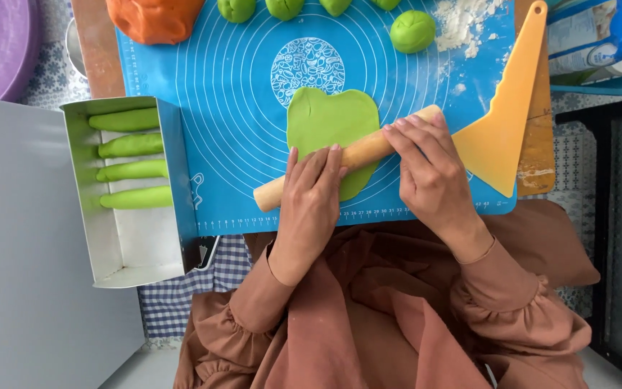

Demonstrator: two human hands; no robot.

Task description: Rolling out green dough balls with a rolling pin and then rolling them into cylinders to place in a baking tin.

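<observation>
— How far along did the work look, starting with the biggest things?

— The blue silicone mat [239,108] covered most of the desk, and the grey metal tin [127,248] sat touching its left edge. Four green dough logs [132,157] already lay side by side in the tin's upper half; the lower half was bare, so by that measure the filling seemed about half done.

— And the unused dough?

— A large orange dough lump [154,18] rested at the mat's top left corner, apparently untouched. Along the top edge sat several green dough balls [412,31], not yet flattened, beside a scatter of flour [462,21]. A yellow plastic scraper [505,130] lay on the mat's right side, just beside the right hand.

— What was in hand at that moment?

— A flattened green dough sheet [329,130] lay near the mat's middle, uneven in outline, so the rolling looked only partly done. The wooden rolling pin [350,157] lay slantwise across the sheet's lower part.

— And the hands?

— The left hand [311,198] pressed down on the pin's near end, its fingers [318,167] laid flat and close together over the wood. The right hand [430,169] pressed on the far end the same way, fingers stretched over the pin rather than curled round it.
</observation>
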